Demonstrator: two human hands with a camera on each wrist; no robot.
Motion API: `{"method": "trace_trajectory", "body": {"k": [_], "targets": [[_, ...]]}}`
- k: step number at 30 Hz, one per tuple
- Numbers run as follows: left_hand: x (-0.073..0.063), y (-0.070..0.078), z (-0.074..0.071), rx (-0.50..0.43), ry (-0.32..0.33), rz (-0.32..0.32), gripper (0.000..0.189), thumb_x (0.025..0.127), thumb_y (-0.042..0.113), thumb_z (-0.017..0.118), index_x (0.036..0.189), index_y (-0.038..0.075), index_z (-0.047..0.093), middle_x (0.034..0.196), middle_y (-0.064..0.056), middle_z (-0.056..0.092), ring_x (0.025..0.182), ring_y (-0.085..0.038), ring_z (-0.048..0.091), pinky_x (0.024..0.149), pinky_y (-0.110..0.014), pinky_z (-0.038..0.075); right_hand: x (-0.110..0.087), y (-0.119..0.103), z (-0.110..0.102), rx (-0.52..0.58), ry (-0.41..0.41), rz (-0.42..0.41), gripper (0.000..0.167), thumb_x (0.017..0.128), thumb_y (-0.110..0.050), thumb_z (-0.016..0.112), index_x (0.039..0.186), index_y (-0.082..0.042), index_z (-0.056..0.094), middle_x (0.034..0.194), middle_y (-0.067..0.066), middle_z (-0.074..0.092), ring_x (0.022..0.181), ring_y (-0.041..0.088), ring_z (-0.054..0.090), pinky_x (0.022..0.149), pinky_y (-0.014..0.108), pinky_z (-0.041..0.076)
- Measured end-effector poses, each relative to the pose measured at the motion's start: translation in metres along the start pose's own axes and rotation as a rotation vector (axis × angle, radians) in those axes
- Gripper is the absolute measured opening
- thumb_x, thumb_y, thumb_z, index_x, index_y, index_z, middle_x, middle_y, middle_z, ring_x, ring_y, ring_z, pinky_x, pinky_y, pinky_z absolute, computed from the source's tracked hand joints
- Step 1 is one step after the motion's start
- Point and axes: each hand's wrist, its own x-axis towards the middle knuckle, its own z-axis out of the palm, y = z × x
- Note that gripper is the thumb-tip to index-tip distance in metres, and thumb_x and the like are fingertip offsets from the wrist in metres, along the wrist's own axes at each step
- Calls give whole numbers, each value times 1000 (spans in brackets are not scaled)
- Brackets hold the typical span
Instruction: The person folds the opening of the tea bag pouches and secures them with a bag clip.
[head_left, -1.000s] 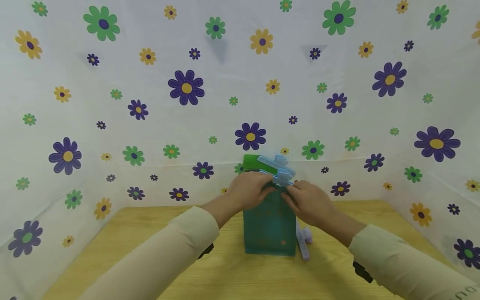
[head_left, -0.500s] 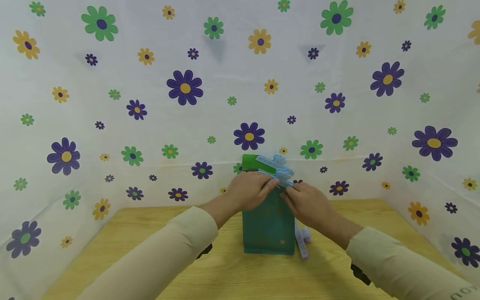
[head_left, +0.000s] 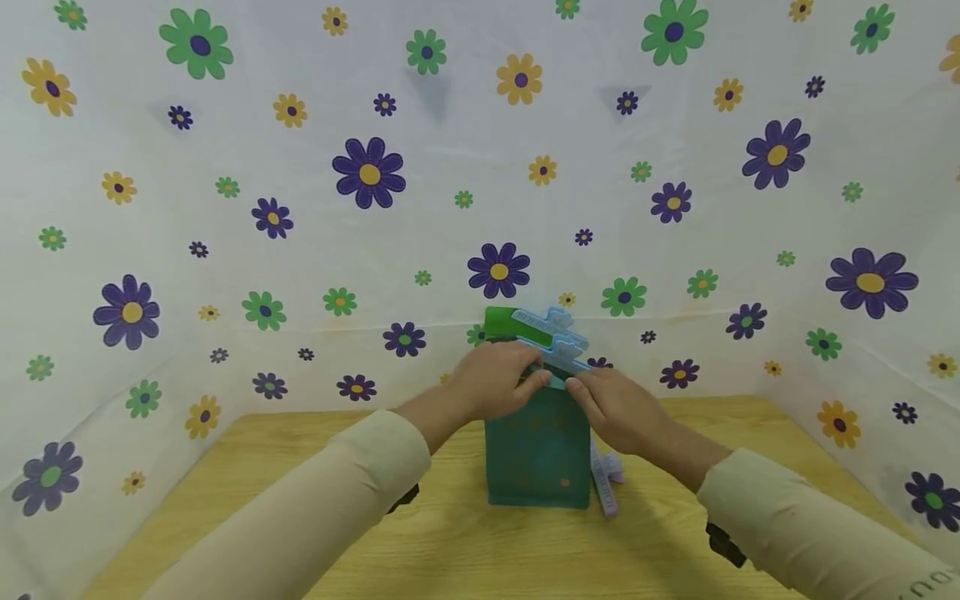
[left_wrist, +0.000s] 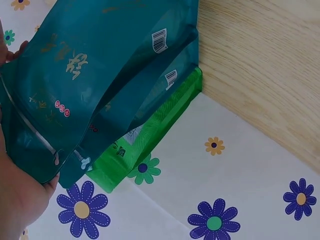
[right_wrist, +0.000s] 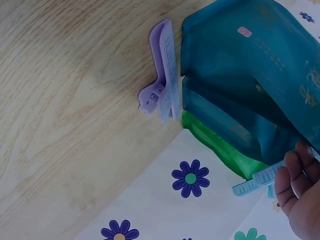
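Note:
A teal pouch (head_left: 536, 454) with gold lettering stands upright on the table. My left hand (head_left: 497, 379) pinches the left part of its top edge, thumb on the near side. At the right part of that edge, my right hand (head_left: 618, 408) pinches it too. Between the thumbs a lighter strip of the top shows. In the left wrist view, the left hand (left_wrist: 22, 195) holds the pouch's upper corner. Close behind stand a second teal pouch (left_wrist: 150, 95) and a green pouch (left_wrist: 162, 117). Light-blue bag clips (head_left: 566, 350) sit across the tops behind my hands.
A purple bag clip (right_wrist: 162, 75) lies on the wooden table (head_left: 300, 483) just right of the pouches. White flower-print cloth (head_left: 420, 225) rises behind and at both sides of the table.
The left thumb lifted toward the front clip, then came back down to the pouch's top edge. More of the lighter strip there now shows between the hands. The pouches stay put.

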Motion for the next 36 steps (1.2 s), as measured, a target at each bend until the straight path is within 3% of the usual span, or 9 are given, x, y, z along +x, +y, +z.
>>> {"method": "trace_trajectory", "body": {"k": [4, 9, 16, 20, 25, 36], "targets": [[0, 0, 1, -10, -6, 5, 35, 104, 35, 51, 121, 7, 65, 115, -7, 71, 109, -24, 67, 95, -40, 52, -1, 0, 4, -8, -33, -8, 36, 110, -29, 34, 93, -13, 61, 83, -3, 60, 93, 22, 63, 83, 42, 50], [-1, 0, 0, 15, -18, 0, 31, 103, 32, 54, 118, 8, 65, 112, -6, 72, 104, -22, 68, 92, -38, 53, 0, -1, 6, -23, -29, -51, 30, 109, -26, 40, 85, -14, 52, 72, -5, 44, 69, 11, 43, 67, 31, 40], [1, 3, -3, 86, -47, -42, 19, 102, 29, 57, 101, 11, 64, 90, -1, 68, 79, -16, 62, 74, -33, 52, 6, 3, 6, -118, 43, -145, 27, 101, -24, 59, 78, -14, 49, 65, -5, 40, 61, 8, 37, 59, 25, 36], [3, 5, -2, 160, -79, -66, 21, 103, 31, 55, 102, 12, 63, 87, 0, 66, 79, -15, 62, 76, -32, 52, 8, 4, 8, -186, 80, -161, 32, 97, -26, 64, 72, -14, 49, 59, -6, 38, 53, 6, 35, 54, 23, 34], [2, 4, 3, 199, -86, -65, 29, 102, 39, 56, 108, 12, 63, 92, 0, 67, 82, -14, 63, 80, -33, 53, 6, 5, 12, -181, 101, -155, 30, 96, -27, 65, 73, -14, 52, 56, -7, 37, 50, 4, 33, 52, 21, 33], [2, 3, 7, 212, 1, -17, 28, 98, 38, 62, 104, 11, 63, 92, 0, 67, 86, -16, 64, 74, -32, 49, 3, 16, 18, -207, 142, -247, 25, 95, -26, 67, 81, -13, 51, 62, -7, 39, 55, 4, 35, 54, 20, 33]]}}
